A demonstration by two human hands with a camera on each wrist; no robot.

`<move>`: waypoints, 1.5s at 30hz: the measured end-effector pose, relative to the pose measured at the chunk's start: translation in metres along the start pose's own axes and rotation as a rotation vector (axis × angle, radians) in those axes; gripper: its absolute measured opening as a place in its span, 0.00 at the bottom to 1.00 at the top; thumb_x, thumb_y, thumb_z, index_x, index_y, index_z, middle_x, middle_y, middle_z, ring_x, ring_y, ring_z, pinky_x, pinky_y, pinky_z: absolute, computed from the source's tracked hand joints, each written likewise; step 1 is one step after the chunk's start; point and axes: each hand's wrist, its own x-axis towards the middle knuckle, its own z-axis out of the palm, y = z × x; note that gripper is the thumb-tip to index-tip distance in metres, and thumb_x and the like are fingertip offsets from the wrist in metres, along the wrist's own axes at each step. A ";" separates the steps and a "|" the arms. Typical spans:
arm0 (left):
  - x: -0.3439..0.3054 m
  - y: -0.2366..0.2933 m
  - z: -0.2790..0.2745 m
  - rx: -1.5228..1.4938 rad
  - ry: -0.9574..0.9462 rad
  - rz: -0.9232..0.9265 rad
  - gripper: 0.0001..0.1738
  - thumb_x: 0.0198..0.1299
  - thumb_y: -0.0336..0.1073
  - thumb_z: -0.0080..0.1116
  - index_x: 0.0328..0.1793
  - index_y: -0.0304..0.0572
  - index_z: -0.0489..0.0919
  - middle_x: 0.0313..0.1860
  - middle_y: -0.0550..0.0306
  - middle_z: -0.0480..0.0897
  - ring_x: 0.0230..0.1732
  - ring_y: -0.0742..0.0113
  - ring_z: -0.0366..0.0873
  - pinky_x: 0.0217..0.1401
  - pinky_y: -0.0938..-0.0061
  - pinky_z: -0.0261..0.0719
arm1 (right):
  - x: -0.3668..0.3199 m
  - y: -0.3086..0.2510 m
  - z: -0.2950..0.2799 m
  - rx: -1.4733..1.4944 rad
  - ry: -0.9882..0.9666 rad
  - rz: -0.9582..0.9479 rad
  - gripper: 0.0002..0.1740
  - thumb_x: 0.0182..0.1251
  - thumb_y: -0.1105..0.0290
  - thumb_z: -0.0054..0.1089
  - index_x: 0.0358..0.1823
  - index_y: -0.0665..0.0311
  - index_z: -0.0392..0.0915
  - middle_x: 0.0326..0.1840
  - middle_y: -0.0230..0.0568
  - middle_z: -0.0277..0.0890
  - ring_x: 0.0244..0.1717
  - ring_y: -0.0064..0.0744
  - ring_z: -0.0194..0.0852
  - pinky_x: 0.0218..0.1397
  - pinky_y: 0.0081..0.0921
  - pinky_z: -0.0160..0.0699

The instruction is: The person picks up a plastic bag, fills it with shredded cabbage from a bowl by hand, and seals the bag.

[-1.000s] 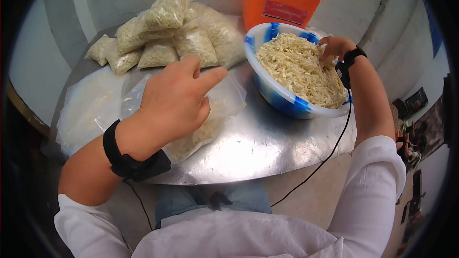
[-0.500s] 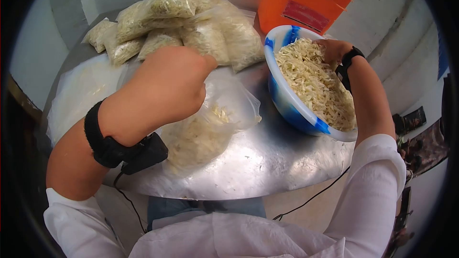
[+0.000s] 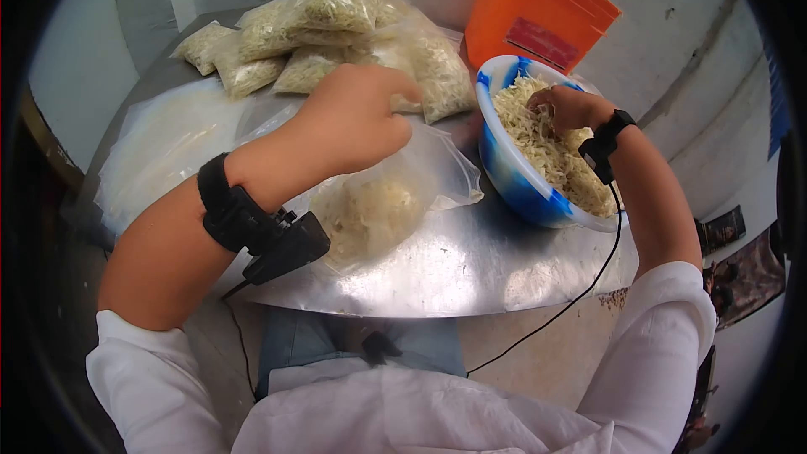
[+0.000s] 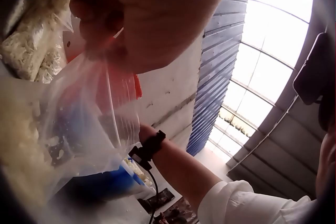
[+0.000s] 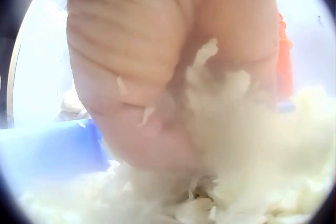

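Observation:
A clear plastic bag (image 3: 370,202) partly filled with pale shreds lies on the metal table. My left hand (image 3: 357,118) pinches its upper edge; in the left wrist view the open bag (image 4: 84,113) hangs from the fingers of the left hand (image 4: 152,19). At the right, a blue and white basin (image 3: 521,181) holds a heap of shredded pale food (image 3: 546,147). My right hand (image 3: 576,111) is in the basin, and in the right wrist view the curled fingers of the right hand (image 5: 168,66) hold some shreds (image 5: 236,124) against the palm.
Several filled bags (image 3: 336,13) are piled at the table's back. Flat empty bags (image 3: 176,147) lie at the left. An orange container (image 3: 538,13) stands behind the basin by the wall. A black cable (image 3: 580,294) hangs from the right wrist's camera.
The right hand went deeper into the shreds and now shows higher, with fingers curled. The left hand has shifted right, and the bag's mouth beneath it has moved right too.

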 end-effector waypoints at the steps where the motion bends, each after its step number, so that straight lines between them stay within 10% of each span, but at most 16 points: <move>1: -0.002 0.000 0.001 -0.043 0.023 -0.025 0.19 0.45 0.26 0.49 0.45 0.35 0.80 0.18 0.57 0.74 0.20 0.69 0.70 0.26 0.75 0.68 | -0.007 -0.002 0.001 0.000 0.001 0.001 0.36 0.40 0.82 0.57 0.58 0.52 0.71 0.46 0.44 0.77 0.49 0.40 0.75 0.53 0.30 0.73; 12: -0.010 0.013 -0.003 -0.039 -0.105 -0.162 0.13 0.47 0.27 0.47 0.35 0.34 0.82 0.24 0.52 0.79 0.24 0.69 0.74 0.28 0.75 0.71 | -0.094 -0.028 0.016 0.020 0.036 -0.271 0.41 0.40 0.86 0.55 0.62 0.51 0.67 0.62 0.46 0.67 0.61 0.44 0.65 0.64 0.28 0.63; 17: -0.017 0.013 -0.001 0.119 -0.091 -0.126 0.14 0.42 0.31 0.53 0.36 0.34 0.82 0.31 0.48 0.79 0.34 0.61 0.76 0.36 0.71 0.73 | -0.119 -0.016 0.008 0.426 0.097 -0.100 0.50 0.44 0.81 0.65 0.71 0.48 0.53 0.73 0.39 0.49 0.72 0.35 0.48 0.72 0.35 0.53; 22: -0.024 0.004 0.009 0.115 -0.012 -0.058 0.17 0.40 0.33 0.54 0.39 0.35 0.82 0.35 0.49 0.78 0.40 0.58 0.75 0.42 0.70 0.72 | -0.137 0.002 0.013 0.717 0.086 0.137 0.43 0.50 0.76 0.63 0.70 0.51 0.55 0.72 0.38 0.52 0.70 0.36 0.51 0.70 0.36 0.55; 28: -0.030 -0.005 0.012 0.069 0.050 -0.059 0.19 0.41 0.33 0.54 0.43 0.37 0.81 0.40 0.49 0.78 0.44 0.58 0.75 0.45 0.70 0.73 | -0.136 -0.013 0.014 0.592 0.288 0.077 0.31 0.54 0.76 0.59 0.63 0.61 0.66 0.64 0.43 0.64 0.64 0.38 0.62 0.64 0.34 0.64; 33: -0.030 -0.013 0.015 0.058 0.075 -0.057 0.19 0.42 0.33 0.53 0.44 0.37 0.81 0.42 0.48 0.79 0.45 0.58 0.75 0.45 0.70 0.73 | -0.127 -0.078 0.013 0.592 0.606 -0.271 0.19 0.48 0.78 0.57 0.46 0.66 0.78 0.39 0.42 0.78 0.38 0.29 0.75 0.43 0.24 0.75; 45: -0.030 -0.002 0.017 0.061 0.106 -0.040 0.19 0.42 0.32 0.53 0.44 0.36 0.81 0.40 0.45 0.80 0.44 0.55 0.76 0.47 0.68 0.73 | -0.101 -0.162 0.042 0.281 0.379 -0.429 0.18 0.43 0.73 0.64 0.40 0.61 0.79 0.28 0.46 0.77 0.32 0.43 0.77 0.37 0.34 0.74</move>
